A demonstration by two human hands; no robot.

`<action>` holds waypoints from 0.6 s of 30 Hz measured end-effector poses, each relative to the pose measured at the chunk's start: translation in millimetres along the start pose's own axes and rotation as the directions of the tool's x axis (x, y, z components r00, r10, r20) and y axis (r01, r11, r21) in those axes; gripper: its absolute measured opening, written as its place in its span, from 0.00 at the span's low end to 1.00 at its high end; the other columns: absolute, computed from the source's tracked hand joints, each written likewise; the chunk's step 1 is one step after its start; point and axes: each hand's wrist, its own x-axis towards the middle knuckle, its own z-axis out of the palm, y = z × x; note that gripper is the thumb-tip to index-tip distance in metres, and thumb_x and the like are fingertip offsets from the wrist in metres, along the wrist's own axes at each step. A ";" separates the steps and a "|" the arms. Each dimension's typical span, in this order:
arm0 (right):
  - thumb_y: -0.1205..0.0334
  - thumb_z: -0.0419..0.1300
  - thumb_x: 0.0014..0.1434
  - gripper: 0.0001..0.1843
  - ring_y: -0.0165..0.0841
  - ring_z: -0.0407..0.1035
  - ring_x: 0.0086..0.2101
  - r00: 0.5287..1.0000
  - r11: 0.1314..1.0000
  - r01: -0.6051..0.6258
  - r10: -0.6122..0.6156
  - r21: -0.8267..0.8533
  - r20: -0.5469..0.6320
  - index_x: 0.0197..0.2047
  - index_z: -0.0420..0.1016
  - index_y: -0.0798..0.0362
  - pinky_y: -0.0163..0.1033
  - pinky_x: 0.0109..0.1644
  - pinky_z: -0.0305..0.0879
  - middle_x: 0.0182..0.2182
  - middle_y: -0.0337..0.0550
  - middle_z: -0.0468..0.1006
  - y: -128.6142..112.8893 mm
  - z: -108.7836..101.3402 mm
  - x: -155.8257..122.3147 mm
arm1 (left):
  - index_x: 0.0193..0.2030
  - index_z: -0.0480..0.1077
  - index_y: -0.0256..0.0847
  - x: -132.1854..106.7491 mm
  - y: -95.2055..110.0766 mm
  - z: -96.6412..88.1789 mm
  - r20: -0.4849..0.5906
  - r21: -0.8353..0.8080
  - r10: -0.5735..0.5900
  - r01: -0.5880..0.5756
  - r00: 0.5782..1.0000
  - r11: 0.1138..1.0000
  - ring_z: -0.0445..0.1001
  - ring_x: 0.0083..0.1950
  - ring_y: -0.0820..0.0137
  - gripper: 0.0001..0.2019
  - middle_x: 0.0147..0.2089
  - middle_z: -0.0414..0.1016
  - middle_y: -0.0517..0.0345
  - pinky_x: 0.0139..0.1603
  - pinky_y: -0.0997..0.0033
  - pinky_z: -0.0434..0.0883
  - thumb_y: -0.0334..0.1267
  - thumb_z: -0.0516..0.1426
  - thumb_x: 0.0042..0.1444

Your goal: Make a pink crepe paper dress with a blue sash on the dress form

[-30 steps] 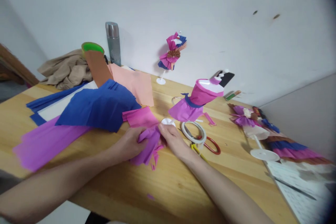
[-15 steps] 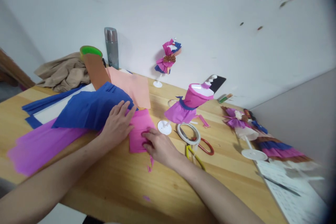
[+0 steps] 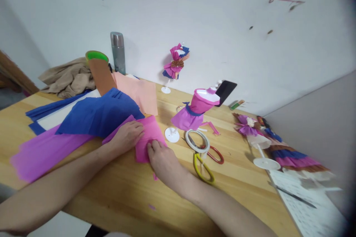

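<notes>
A pink crepe paper piece (image 3: 150, 133) lies flat on the wooden table (image 3: 116, 189). My left hand (image 3: 127, 136) rests on its left edge with the fingers curled and pressed down. My right hand (image 3: 162, 163) presses on its near edge with the fingertips. Neither hand lifts the paper. Just to the right stand a small mannequin in a pink and purple paper dress (image 3: 196, 113) and its white round base (image 3: 171, 134).
Blue (image 3: 97, 114), purple (image 3: 41, 152) and peach (image 3: 141, 94) paper sheets lie at left. A tape ring (image 3: 197, 141), yellow scissors (image 3: 203, 168) and red scissors (image 3: 215, 154) lie right of my hands. A flask (image 3: 118, 52), beige cloth (image 3: 68, 76), other paper dolls (image 3: 175, 64) (image 3: 250, 129) stand behind.
The crumpled purple-pink paper I held a second ago now lies flattened on the table. My left hand slid from the blue sheet onto the pink piece; my right hand stays at its near edge.
</notes>
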 end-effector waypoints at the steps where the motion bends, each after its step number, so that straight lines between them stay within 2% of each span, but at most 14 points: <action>1: 0.71 0.63 0.55 0.19 0.45 0.70 0.40 1.000 1.000 0.002 -0.002 -0.007 -0.001 0.50 0.72 0.67 0.45 0.38 0.71 0.41 0.60 0.74 -0.6 0.1 -0.1 | 0.31 0.71 0.37 1.4 -0.3 -1.6 -0.009 0.013 -0.022 0.022 1.000 1.000 0.74 0.42 0.67 0.14 0.37 0.77 0.52 0.49 0.65 0.71 0.29 0.48 0.64; 4: 0.70 0.64 0.54 0.20 0.45 0.70 0.40 1.000 1.000 0.012 -0.012 -0.020 -0.005 0.50 0.72 0.66 0.44 0.37 0.71 0.41 0.60 0.74 -0.7 -0.4 -0.2 | 0.32 0.72 0.37 14.5 -2.3 -7.4 -0.021 0.068 -0.068 0.069 0.997 0.995 0.73 0.42 0.66 0.13 0.38 0.77 0.51 0.49 0.64 0.70 0.29 0.48 0.64; 7: 0.66 0.70 0.50 0.26 0.45 0.70 0.40 1.000 0.999 0.027 -0.027 -0.026 -0.004 0.51 0.71 0.67 0.44 0.37 0.72 0.41 0.60 0.74 -0.5 -1.6 -0.3 | 0.32 0.72 0.36 40.8 -6.5 -9.0 -0.011 0.107 -0.074 0.074 0.997 0.991 0.71 0.41 0.63 0.11 0.36 0.75 0.48 0.41 0.65 0.69 0.25 0.50 0.59; 10: 0.64 0.72 0.46 0.30 0.46 0.70 0.40 1.000 0.999 0.031 -0.031 -0.029 0.002 0.50 0.71 0.68 0.45 0.38 0.72 0.41 0.60 0.74 -1.2 -3.7 -0.2 | 0.31 0.72 0.35 70.5 -13.7 -2.2 -0.036 0.103 -0.084 0.088 0.996 0.991 0.69 0.42 0.60 0.09 0.36 0.73 0.44 0.39 0.62 0.67 0.21 0.52 0.53; 13: 0.63 0.73 0.46 0.30 0.46 0.71 0.40 0.999 0.999 0.029 -0.028 -0.027 0.017 0.50 0.71 0.68 0.44 0.37 0.72 0.41 0.59 0.75 -1.7 -6.5 0.4 | 0.24 0.69 0.36 91.6 -24.2 6.0 -0.102 0.024 -0.120 0.123 0.988 0.992 0.68 0.42 0.59 0.08 0.34 0.73 0.44 0.40 0.61 0.66 0.22 0.54 0.48; 16: 0.67 0.69 0.49 0.23 0.44 0.71 0.39 0.999 1.000 0.012 -0.012 -0.016 0.031 0.48 0.71 0.65 0.43 0.36 0.71 0.41 0.58 0.75 -0.4 -8.2 1.8 | 0.23 0.66 0.38 102.2 -36.5 3.6 -0.233 -0.117 -0.204 0.181 0.951 0.977 0.68 0.40 0.61 0.07 0.32 0.72 0.48 0.43 0.61 0.66 0.25 0.55 0.49; 18: 0.71 0.67 0.50 0.19 0.44 0.71 0.40 0.999 1.000 -0.007 0.007 0.008 0.031 0.46 0.71 0.63 0.43 0.38 0.71 0.41 0.58 0.75 1.2 -8.3 3.0 | 0.25 0.66 0.39 105.8 -44.7 -7.1 -0.341 -0.241 -0.295 0.221 0.892 0.945 0.68 0.39 0.63 0.06 0.31 0.71 0.53 0.44 0.62 0.66 0.28 0.54 0.51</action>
